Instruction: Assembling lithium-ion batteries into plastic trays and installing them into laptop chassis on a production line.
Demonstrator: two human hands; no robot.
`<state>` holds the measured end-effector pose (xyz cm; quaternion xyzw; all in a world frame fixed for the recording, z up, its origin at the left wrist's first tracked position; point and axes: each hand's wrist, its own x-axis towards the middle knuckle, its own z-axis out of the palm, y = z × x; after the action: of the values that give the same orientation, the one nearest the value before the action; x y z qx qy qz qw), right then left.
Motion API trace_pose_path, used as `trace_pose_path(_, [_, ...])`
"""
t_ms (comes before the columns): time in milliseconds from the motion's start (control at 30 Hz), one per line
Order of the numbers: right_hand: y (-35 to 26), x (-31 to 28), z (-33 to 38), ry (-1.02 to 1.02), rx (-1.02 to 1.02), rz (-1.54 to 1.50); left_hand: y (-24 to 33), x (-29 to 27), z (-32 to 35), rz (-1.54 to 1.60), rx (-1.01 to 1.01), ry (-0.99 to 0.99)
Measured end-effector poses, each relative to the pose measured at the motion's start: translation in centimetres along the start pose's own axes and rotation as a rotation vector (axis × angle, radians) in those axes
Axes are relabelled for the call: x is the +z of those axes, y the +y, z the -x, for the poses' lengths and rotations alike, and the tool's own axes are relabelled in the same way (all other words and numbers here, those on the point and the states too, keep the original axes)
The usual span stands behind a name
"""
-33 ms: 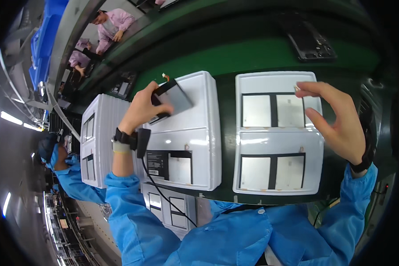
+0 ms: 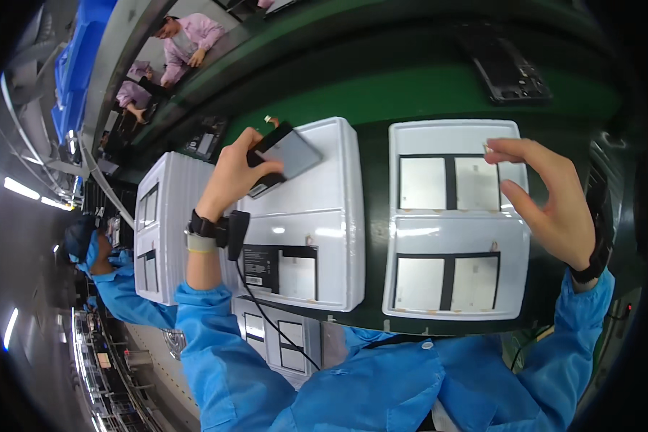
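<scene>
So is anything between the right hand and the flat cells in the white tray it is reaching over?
Nothing visible. The right hand hovers open over the right white foam tray, its fingertips at the upper right cell. The other three cells lie uncovered. The left hand holds a grey flat module over the neighbouring tray.

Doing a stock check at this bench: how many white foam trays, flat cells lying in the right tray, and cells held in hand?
White foam trays: 4
Flat cells in the right tray: 4
Grey cell held by left hand: 1
Total: 9
</scene>
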<state>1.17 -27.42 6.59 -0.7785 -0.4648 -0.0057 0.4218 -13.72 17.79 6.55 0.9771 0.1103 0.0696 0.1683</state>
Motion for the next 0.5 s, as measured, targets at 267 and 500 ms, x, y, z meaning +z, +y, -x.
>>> trace_pose_path(267, [1.5, 3.6, -4.3, 0.128, 0.211, -0.640, 13.3, 7.1, -6.6, 0.722, 0.353, -0.064])
trace_pose_path(500, [6.7, 4.3, -4.0, 0.344, 0.315, -0.661, 16.9, 16.7, -8.7, 1.427, 0.239, -0.208])
